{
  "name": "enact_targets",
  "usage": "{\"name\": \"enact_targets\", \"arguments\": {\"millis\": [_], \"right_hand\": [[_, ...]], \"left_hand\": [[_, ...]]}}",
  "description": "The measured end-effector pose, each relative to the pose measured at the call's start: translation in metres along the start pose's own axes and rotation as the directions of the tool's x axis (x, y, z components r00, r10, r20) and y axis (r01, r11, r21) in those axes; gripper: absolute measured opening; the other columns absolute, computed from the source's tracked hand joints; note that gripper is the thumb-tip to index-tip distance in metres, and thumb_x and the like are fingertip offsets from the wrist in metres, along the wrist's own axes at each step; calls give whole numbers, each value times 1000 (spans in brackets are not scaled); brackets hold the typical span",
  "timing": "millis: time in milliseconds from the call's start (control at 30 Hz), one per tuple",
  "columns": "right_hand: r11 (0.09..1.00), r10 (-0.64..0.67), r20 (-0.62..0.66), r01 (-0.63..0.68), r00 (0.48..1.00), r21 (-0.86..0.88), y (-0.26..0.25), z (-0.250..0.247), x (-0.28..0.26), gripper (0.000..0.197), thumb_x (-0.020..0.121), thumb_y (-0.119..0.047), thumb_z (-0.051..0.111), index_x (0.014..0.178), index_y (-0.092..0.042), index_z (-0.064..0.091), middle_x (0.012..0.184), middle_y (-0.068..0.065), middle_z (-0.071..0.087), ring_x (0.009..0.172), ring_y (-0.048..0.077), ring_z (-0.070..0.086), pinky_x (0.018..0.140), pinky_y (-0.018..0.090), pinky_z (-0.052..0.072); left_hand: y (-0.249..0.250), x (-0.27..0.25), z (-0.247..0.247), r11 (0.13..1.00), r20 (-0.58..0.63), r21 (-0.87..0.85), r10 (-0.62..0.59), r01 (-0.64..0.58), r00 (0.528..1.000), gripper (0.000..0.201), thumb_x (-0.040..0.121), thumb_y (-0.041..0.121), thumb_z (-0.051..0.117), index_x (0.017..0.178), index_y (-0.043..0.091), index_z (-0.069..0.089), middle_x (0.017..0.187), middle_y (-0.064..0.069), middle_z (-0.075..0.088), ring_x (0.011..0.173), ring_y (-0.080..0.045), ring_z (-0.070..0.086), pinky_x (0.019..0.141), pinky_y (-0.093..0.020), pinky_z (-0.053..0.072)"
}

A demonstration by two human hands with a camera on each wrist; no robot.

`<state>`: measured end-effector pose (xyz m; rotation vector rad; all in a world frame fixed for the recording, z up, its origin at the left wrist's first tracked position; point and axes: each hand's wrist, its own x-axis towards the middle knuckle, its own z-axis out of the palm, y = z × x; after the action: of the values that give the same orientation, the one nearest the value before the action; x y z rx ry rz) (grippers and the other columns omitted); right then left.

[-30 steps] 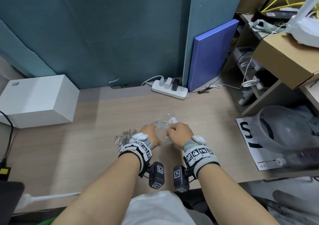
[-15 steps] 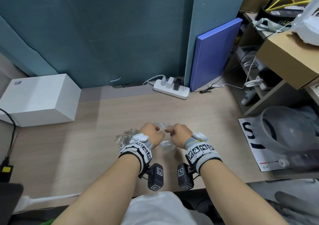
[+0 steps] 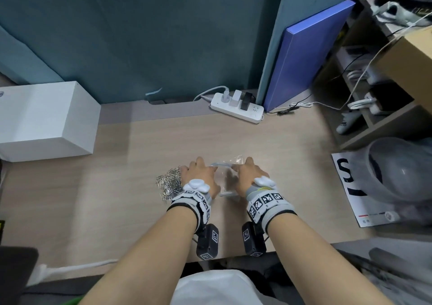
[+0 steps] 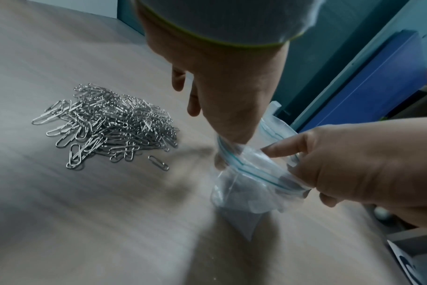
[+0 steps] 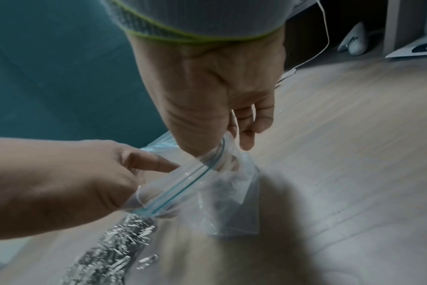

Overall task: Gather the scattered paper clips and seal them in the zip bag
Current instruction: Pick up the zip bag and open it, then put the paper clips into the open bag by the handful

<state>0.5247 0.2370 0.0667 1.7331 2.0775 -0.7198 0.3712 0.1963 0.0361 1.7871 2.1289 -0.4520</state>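
A small clear zip bag (image 3: 223,176) with a blue-green zip line hangs between my two hands, just above the wooden desk (image 3: 121,187). My left hand (image 3: 198,173) pinches one side of the bag's mouth (image 4: 241,162). My right hand (image 3: 250,173) pinches the other side, and the mouth stands pulled open (image 5: 183,183). The bag looks empty. A heap of silver paper clips (image 3: 170,184) lies on the desk just left of my left hand; in the left wrist view the heap (image 4: 105,123) has one loose clip (image 4: 159,163) beside it.
A white box (image 3: 44,120) stands at the back left. A power strip (image 3: 236,108) and a leaning blue board (image 3: 304,54) are at the back. On the right are a shelf (image 3: 385,122) and a clear plastic tub (image 3: 397,169) on a printed sheet.
My hands have drawn a little apart, and the bag's mouth, bunched between them before, is now stretched open. The clip heap has not moved.
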Motion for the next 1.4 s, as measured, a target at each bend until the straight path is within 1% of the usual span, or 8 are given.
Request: {"name": "enact_targets", "arguments": {"millis": [67, 333, 433, 667, 800, 1033, 1167, 1400], "right_hand": [[1000, 11, 10, -11, 1000, -21, 2, -3, 0, 22, 96, -21, 60, 117, -25, 58, 117, 7, 47, 105, 36, 62, 85, 39, 52], [936, -202, 26, 185, 979, 301, 10, 15, 19, 8, 93, -33, 61, 95, -40, 59, 108, -4, 38, 85, 22, 59, 85, 36, 52], [913, -177, -34, 176, 984, 369, 6, 13, 20, 14, 94, -24, 58, 96, -37, 54, 104, -7, 37, 72, 19, 56, 71, 35, 51], [946, -65, -132, 104, 989, 308, 0, 8, 23, 23, 93, -19, 55, 105, -36, 48, 109, -5, 47, 74, 30, 60, 72, 39, 54], [961, -55, -177, 101, 983, 259, 1, 2, 22, 25, 91, -15, 51, 107, -34, 50, 111, -3, 48, 72, 32, 58, 68, 38, 51], [980, -63, -184, 95, 981, 172, -3, 6, 19, 15, 97, -27, 50, 111, -33, 50, 114, -5, 49, 71, 30, 58, 64, 33, 41], [980, -83, -197, 116, 977, 161, -7, 12, 15, 17, 97, -30, 52, 114, -30, 52, 118, -4, 49, 69, 29, 56, 63, 33, 41], [980, -100, -199, 131, 975, 151, -14, 17, 10, 24, 97, -29, 53, 121, -25, 53, 123, -3, 47, 70, 27, 52, 64, 31, 38]], "left_hand": [[1, 3, 7, 1000, -16, -1, 19, -19, 1000, 52, 75, 50, 67, 126, 41, 61, 113, -5, 47, 106, -27, 50, 90, -44, 37], [6, 19, 29, 997, -82, -14, 71, -72, 994, 45, 79, 53, 61, 116, 29, 64, 109, -6, 45, 102, -27, 49, 88, -43, 38], [6, 18, 27, 996, -98, -41, 75, -79, 992, 44, 76, 46, 63, 117, 29, 63, 108, -5, 43, 100, -27, 49, 88, -41, 40], [-19, 17, 8, 895, -227, -365, 184, -258, 956, 48, 81, 57, 63, 128, 46, 55, 130, 1, 39, 113, -22, 50, 102, -38, 38], [-47, 10, -12, 876, -321, -444, 40, -188, 946, 37, 90, 43, 59, 124, 34, 47, 122, -2, 43, 92, -27, 52, 92, -37, 42], [-98, -5, 20, 886, 23, -418, -210, 200, 978, 63, 73, 66, 67, 122, 42, 36, 117, -4, 32, 90, -33, 58, 77, -43, 59], [-100, -8, 40, 900, 104, -387, -176, 203, 979, 70, 72, 58, 75, 128, 44, 36, 120, -5, 29, 106, -35, 54, 82, -42, 58], [-103, -2, 56, 903, 117, -396, -132, 168, 984, 34, 91, 32, 69, 108, 31, 40, 113, -7, 38, 75, -30, 59, 72, -42, 60]]}}
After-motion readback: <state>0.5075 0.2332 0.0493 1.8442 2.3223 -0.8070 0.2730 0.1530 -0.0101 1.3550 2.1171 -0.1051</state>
